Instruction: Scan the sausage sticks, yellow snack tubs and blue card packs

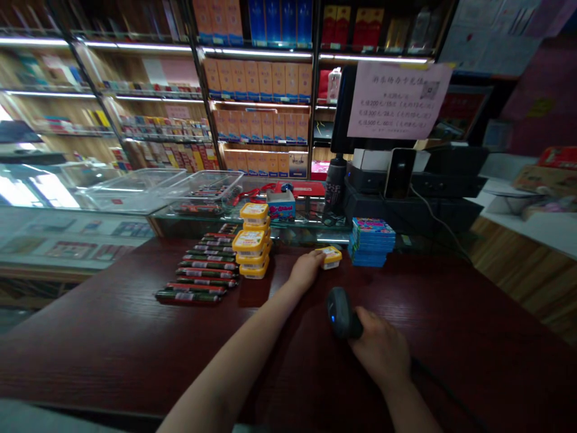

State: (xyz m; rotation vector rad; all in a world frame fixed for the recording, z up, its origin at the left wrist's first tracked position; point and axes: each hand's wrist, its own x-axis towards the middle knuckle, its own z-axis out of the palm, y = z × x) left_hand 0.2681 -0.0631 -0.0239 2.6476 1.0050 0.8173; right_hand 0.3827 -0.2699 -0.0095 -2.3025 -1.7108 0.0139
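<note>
Right hand: Your right hand (381, 352) sits in the lower right of the frame, its grip closed around the back of a dark handheld barcode scanner (339, 313). The scanner's nose points up and left, toward your other hand, which looks like a deliberate aim. Its black cord (435, 391) trails off the lower right, out of the way of the work.

Left hand: Your left hand (306, 270) reaches to the centre of the frame, with its fingers (316, 258) against a small yellow-lidded tub (331, 257). You can't tell from this view whether the grip is closed on it or only touching it. The tub stands apart from its stack, probably so it can be handled alone.

Tabletop: The dark red wood tabletop (90, 343) carries a stack of yellow-lidded tubs (253, 240) just left of your left hand. Further left, wrapped sausage sticks (196, 270) lie side by side, likely to keep each one separate and its label showing. A stack of blue boxes (372, 242) stands to the right of the lone tub.

Behind: A glass display counter (293, 231) holds clear plastic trays (135, 189). A phone (399, 173) stands upright on dark equipment at the right.

Far wall: Lit shelves of boxed goods (256, 78) fill the top of the frame, with a paper notice (399, 99) hanging in front at the upper right.
</note>
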